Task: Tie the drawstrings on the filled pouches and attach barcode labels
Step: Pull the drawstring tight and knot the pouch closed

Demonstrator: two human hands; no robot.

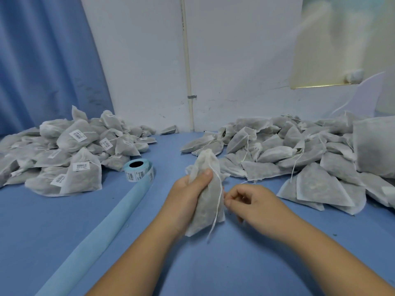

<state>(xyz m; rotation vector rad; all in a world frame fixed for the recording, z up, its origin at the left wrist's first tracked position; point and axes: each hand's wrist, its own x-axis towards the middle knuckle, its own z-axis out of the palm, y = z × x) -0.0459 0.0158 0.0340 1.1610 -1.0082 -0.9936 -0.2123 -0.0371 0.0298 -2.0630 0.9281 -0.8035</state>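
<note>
One gauzy white fabric pouch [208, 199] of greyish filling, right of the pale-blue roll of barcode labels [139, 170], is gripped upright by the left hand [188, 195] while the right hand [252, 205] pinches its thin white drawstring [218, 201]; labelled pouches [70, 159] heap left of the roll, unlabelled pouches [288, 154] far right, label print unreadable.

Left hand [188, 195] grips an upright pouch [208, 193] at frame center. Right hand [250, 205] pinches its drawstring [218, 201]. Label roll [139, 170] lies left of center; labeled pouches [70, 154] are piled at left.
</note>
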